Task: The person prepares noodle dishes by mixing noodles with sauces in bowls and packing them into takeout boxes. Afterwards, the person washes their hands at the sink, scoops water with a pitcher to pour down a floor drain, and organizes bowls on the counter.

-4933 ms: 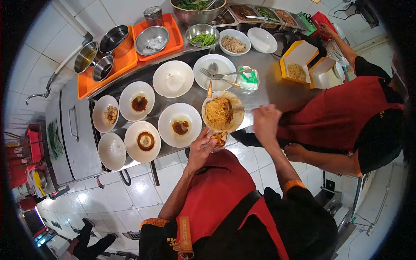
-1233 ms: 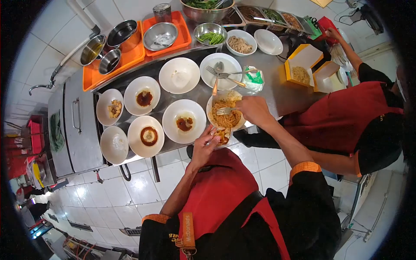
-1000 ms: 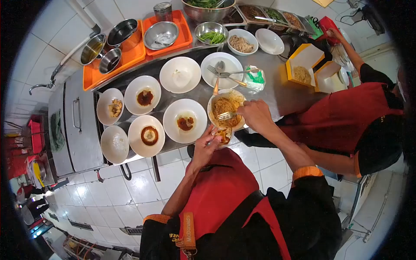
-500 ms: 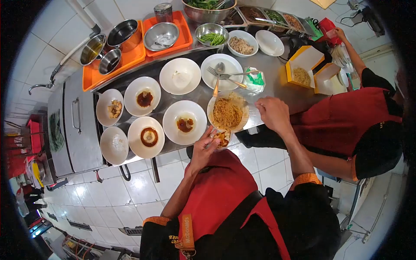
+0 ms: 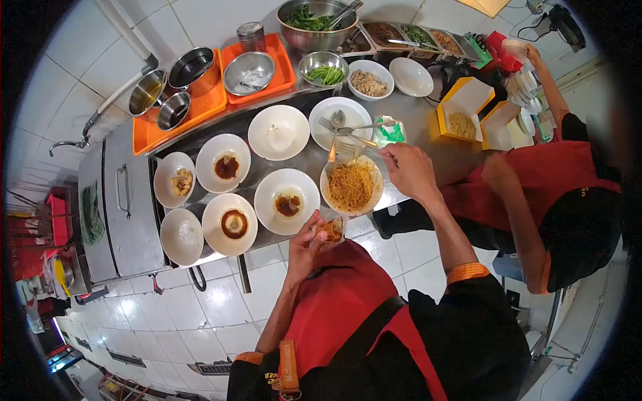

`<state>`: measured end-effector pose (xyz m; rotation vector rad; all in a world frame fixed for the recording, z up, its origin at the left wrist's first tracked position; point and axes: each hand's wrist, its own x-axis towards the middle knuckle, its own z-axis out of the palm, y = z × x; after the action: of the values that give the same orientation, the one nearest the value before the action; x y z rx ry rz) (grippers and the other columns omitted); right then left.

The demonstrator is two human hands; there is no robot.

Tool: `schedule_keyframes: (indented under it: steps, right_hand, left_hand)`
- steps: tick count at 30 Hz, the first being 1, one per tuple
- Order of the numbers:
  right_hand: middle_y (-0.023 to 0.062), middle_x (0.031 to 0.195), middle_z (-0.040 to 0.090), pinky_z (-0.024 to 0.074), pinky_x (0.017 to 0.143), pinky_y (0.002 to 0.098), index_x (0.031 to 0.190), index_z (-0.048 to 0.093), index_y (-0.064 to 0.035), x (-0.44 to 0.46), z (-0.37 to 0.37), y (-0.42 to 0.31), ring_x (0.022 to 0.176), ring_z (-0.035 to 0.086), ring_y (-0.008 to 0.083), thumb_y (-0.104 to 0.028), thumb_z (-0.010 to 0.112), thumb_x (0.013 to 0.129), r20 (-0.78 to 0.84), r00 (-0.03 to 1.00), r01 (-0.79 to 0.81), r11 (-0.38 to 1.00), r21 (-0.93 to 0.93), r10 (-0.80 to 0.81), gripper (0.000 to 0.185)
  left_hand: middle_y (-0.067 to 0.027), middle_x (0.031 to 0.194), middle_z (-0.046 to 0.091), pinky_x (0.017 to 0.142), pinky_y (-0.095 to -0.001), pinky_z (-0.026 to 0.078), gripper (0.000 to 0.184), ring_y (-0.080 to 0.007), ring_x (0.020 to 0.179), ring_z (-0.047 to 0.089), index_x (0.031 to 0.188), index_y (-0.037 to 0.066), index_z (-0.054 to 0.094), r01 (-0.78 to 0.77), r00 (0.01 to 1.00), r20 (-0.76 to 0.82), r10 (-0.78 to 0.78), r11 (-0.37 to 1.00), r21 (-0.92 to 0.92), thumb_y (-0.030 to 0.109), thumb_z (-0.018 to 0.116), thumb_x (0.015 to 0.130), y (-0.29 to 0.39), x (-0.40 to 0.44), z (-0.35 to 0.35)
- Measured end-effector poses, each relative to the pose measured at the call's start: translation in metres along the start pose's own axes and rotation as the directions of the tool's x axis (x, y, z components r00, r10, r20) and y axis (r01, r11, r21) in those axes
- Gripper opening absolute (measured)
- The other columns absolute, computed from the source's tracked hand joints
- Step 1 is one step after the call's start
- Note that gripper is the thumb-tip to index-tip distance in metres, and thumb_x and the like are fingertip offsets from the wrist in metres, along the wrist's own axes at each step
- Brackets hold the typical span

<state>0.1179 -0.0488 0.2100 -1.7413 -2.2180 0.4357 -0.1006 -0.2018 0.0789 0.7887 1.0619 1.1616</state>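
My left hand (image 5: 309,242) is closed on a small clear plastic packet (image 5: 332,230) with orange-brown contents, below the noodle bowl's near rim. A white bowl of brown-sauced noodles (image 5: 350,186) sits at the counter's front edge. My right hand (image 5: 408,172) is closed on a fork (image 5: 349,149), whose tines are over the bowl's far rim. Just behind, a white plate (image 5: 321,134) carries a spoon (image 5: 337,120) and other cutlery. A green-and-white packet (image 5: 390,134) lies beside the plate.
Several white bowls stand to the left, including one with dark sauce (image 5: 234,224) and one with pale powder (image 5: 182,237). Orange trays (image 5: 148,137) with metal pots line the back. At right, a co-worker in a red apron (image 5: 535,184) stands near yellow boxes (image 5: 443,123).
My right hand has moved up and left, and the fork has come up off the noodles to the far rim. The packet in my left hand is lower. The co-worker's near hand has risen.
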Motion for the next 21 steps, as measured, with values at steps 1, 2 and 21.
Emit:
schedule_keyframes:
  steps: [1,2,21]
  right_hand:
    - [0.0140,0.086,0.066,0.0490,0.069,0.0419,0.093,0.066,-0.0061,-0.004,0.005,0.004,0.081,0.063,0.0332,-0.016,0.058,0.084,0.004,1.000,-0.002,1.000,-0.001,0.002,0.016]
    - [0.0150,0.085,0.066,0.0483,0.069,0.0445,0.093,0.067,-0.0076,-0.009,0.017,0.012,0.080,0.062,0.0346,-0.016,0.057,0.083,0.101,0.995,-0.021,0.999,0.027,0.018,0.016]
    - [0.0191,0.086,0.066,0.0501,0.072,0.0431,0.090,0.067,-0.0038,0.015,0.056,0.046,0.080,0.064,0.0349,-0.010,0.056,0.080,-0.023,0.994,-0.102,0.978,0.184,0.108,0.016]
  left_hand:
    - [-0.0167,0.142,0.037,0.103,-0.0364,0.034,0.019,-0.0259,0.128,0.041,0.101,0.000,0.067,0.004,1.000,0.000,-0.004,1.000,-0.002,0.012,0.061,0.088,-0.001,0.000,-0.001]
    - [-0.0165,0.142,0.037,0.103,-0.0363,0.034,0.019,-0.0260,0.128,0.041,0.102,0.000,0.067,0.009,1.000,0.000,-0.009,1.000,-0.026,0.012,0.060,0.088,-0.003,0.000,-0.001]
    - [-0.0162,0.142,0.037,0.104,-0.0357,0.033,0.021,-0.0273,0.128,0.041,0.105,-0.003,0.064,-0.069,0.997,0.045,0.068,0.997,0.021,0.009,0.057,0.090,0.017,-0.002,-0.007]
